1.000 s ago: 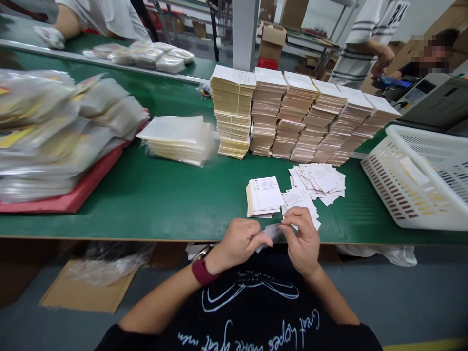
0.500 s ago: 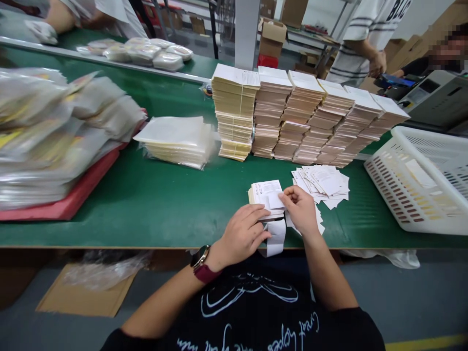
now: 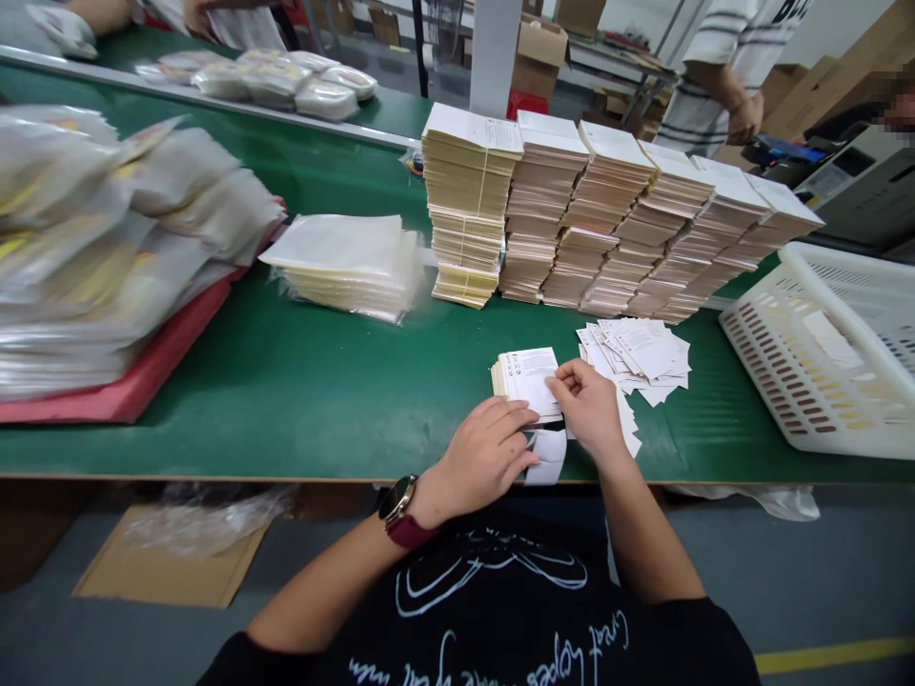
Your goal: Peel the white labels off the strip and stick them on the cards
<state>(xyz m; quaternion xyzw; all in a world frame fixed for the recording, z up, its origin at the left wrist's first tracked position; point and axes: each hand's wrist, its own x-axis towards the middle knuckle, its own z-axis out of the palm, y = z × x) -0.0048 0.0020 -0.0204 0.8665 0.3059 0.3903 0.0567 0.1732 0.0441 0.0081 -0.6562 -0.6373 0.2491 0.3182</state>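
A small stack of white printed cards point(image 3: 525, 373) lies on the green table point(image 3: 321, 381) near its front edge. My right hand point(image 3: 587, 405) rests on the stack's right side, fingers pinched at the top card's edge. My left hand point(image 3: 486, 453) is curled just below the stack, thumb and fingers closed on a small white slip point(image 3: 549, 455) that hangs over the table edge. A loose fan of white cards point(image 3: 640, 351) lies to the right of the stack.
Tall leaning stacks of cards point(image 3: 607, 219) stand behind. A wrapped bundle point(image 3: 347, 262) lies left of them, and bagged goods on a red tray point(image 3: 121, 381) at far left. A white basket point(image 3: 822, 353) sits at right. Other people work beyond the table.
Both hands moved from the table edge up to the small stack; the right hand came onto its top card. The left hand keeps the white slip, now lower against the edge.
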